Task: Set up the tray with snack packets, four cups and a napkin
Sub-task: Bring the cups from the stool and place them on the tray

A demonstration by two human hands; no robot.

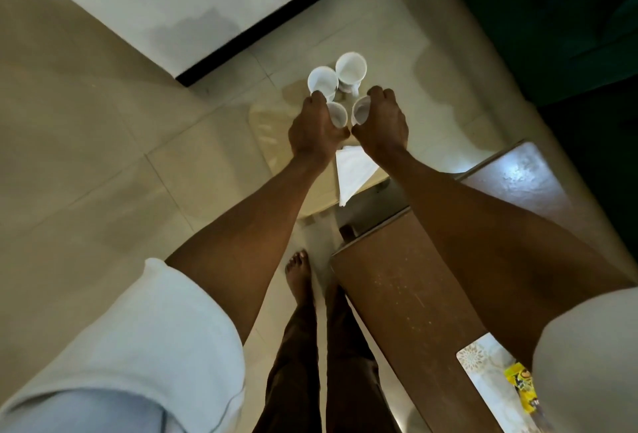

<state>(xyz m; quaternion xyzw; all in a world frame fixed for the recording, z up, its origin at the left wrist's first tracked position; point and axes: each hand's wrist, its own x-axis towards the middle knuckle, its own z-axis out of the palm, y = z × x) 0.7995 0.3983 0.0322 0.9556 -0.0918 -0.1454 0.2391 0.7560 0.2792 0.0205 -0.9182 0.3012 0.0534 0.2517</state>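
Two arms are stretched out in front, over a pale tiled floor (103, 163). A small white cup (337, 115) is held in the left hand (316, 129), with the fingers curled round its side. Another small white cup (360, 110) is held the same way in the right hand (381, 122). The two hands are close together, and the thumbs nearly touch. Two more white cups are seen just past the hands: a far left cup (322, 80) and a far right cup (350, 67), side by side with their open tops up. The far left cup may be touched by the left fingertips, but this is hard to tell. A white napkin (352, 170) is laid just under the wrists, on a cream flat thing (272, 136). It cannot be told from here whether the cups stand on that cream thing or are lifted above it. A brown table (407, 301) is seen on the right. A patterned tray (481, 363) is set on it, near the bottom corner, well apart from the cups. A yellow snack packet (518, 387) is laid on the tray and is partly hidden by the right sleeve (587, 363). A bare foot (299, 274) is seen on the floor below.
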